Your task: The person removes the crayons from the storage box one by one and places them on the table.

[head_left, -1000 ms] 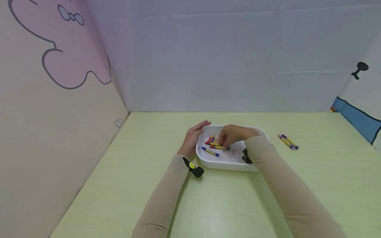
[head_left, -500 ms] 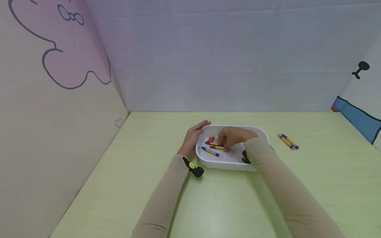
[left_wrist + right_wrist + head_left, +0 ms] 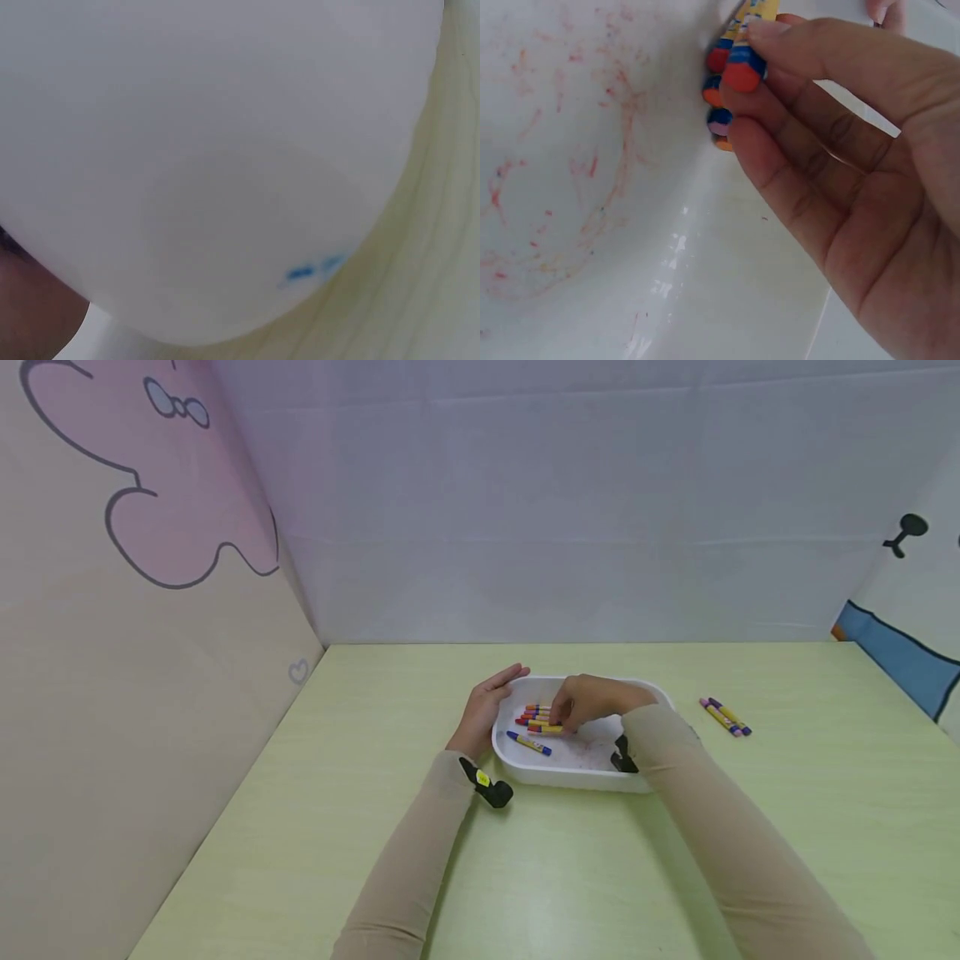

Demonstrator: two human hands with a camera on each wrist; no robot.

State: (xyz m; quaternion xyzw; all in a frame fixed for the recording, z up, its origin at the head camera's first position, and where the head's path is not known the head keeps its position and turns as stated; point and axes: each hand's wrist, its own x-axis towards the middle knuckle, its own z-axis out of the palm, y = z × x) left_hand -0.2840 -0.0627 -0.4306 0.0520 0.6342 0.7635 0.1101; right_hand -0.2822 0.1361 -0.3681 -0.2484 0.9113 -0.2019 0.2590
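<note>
A white tray [image 3: 577, 779] stands on the table, with my left hand [image 3: 478, 718] holding its left end, thumb at the rim and fingers along the outside. The left wrist view is mostly filled by the tray's outer wall [image 3: 225, 112]. My right hand [image 3: 596, 698] reaches inside and pinches an orange-red crayon [image 3: 744, 69] between thumb and fingers. Under and beside it, several crayons [image 3: 718, 91] with red, orange and purple ends lie side by side against the tray wall. Apart from them, nearer the front, lies a blue crayon [image 3: 529, 743].
Two crayons, one pink [image 3: 720, 717] and one dark blue [image 3: 729, 716], lie together on the table [image 3: 570, 877] right of the tray. A pale backdrop [image 3: 585, 527] closes off the rear, and a printed wall [image 3: 165, 710] stands at left.
The right hand has shifted very slightly, and the pinched crayon now lies a little closer to the row. The left hand and the tray stay in place.
</note>
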